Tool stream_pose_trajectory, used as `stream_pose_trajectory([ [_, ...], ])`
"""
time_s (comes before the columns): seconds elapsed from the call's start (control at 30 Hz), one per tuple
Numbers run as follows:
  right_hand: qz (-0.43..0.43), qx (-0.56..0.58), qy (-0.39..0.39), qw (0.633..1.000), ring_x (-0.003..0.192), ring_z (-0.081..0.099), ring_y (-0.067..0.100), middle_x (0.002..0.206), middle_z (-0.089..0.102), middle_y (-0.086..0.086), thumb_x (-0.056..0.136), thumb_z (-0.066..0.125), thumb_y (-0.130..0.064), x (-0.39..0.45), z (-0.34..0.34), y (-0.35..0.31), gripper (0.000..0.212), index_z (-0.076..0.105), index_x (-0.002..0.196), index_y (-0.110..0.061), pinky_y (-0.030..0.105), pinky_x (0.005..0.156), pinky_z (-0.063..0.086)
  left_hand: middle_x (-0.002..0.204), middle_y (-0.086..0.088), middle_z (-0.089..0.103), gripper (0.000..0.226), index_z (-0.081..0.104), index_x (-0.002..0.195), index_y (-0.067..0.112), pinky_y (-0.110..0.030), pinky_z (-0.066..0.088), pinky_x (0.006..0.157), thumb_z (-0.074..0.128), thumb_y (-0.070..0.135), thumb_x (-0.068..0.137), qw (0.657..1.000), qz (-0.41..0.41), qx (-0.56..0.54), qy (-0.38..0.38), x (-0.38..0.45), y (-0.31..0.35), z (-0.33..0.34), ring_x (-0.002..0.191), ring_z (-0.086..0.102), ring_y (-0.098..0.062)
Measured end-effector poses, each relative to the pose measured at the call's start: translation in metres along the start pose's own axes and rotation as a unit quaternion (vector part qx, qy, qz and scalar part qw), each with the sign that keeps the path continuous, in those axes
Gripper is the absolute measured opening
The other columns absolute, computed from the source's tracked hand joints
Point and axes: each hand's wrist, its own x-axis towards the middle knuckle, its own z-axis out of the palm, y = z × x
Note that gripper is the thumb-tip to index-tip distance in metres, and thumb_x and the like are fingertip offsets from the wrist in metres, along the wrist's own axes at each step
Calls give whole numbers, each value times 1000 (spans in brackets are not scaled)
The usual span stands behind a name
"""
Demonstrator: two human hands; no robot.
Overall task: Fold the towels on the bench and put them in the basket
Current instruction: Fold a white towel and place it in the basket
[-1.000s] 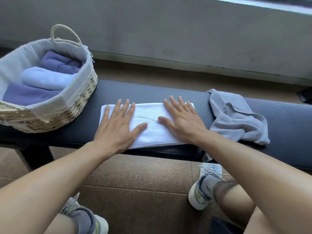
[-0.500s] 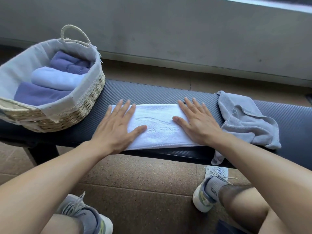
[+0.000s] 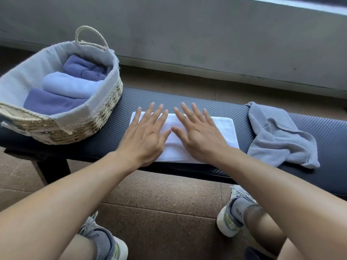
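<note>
A white towel [image 3: 224,129], folded into a long strip, lies across the dark bench [image 3: 197,104]. My left hand [image 3: 144,136] presses flat on its left part with fingers spread. My right hand [image 3: 199,134] presses flat on its middle, thumbs nearly meeting. Only the towel's right end and a sliver between my hands show. A crumpled grey towel [image 3: 277,136] lies on the bench to the right. The woven basket [image 3: 105,111] with a cloth liner stands on the bench at the left, holding folded purple and light blue towels [image 3: 71,85].
A grey concrete wall [image 3: 187,34] runs behind the bench. The tiled floor [image 3: 165,199] lies below, with my two feet in grey sneakers [image 3: 231,216] close to the bench's near edge. The basket's rope handle [image 3: 90,36] stands up at its far side.
My two hands have slid together toward the towel's middle, from spread apart to nearly touching thumbs. The view has shifted left, so the basket sits further right in frame.
</note>
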Motion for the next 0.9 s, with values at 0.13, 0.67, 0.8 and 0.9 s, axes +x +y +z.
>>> stream_pose_trajectory([
  [0.13, 3, -1, -21, 1000, 157, -10, 15, 171, 0, -8, 106, 17, -58, -2, 19, 2, 63, 7, 163, -33, 40, 127, -6, 171, 5, -1, 79, 5, 163, 23, -42, -9, 126, -2, 59, 93, 999, 1, 18, -48, -1, 0, 9, 156, -12, -14],
  [0.67, 59, -15, -40, 997, 156, -10, 8, 170, -1, -12, 97, 7, -72, -18, 3, 59, 73, 5, 162, -38, 38, 127, -7, 170, 5, -9, 82, -6, 161, 35, -42, -10, 126, -6, 74, 89, 996, 6, 31, -80, -2, -11, 7, 155, -16, -15],
  [0.8, 90, 21, -39, 995, 156, -8, 7, 170, 2, -13, 98, 12, -72, -22, 0, 77, 72, 8, 162, -38, 36, 127, -7, 170, 3, -11, 79, -6, 160, 38, -40, -12, 125, 0, 77, 92, 996, -7, 24, -84, -2, -14, 5, 155, -18, -18],
  [0.9, 107, 42, -48, 992, 156, -7, 8, 170, 2, -12, 98, 15, -72, -22, -3, 81, 73, 9, 162, -37, 36, 127, -5, 169, 2, -13, 77, -6, 160, 39, -39, -14, 124, 4, 75, 93, 996, -11, 20, -91, -2, -14, 3, 155, -19, -19],
])
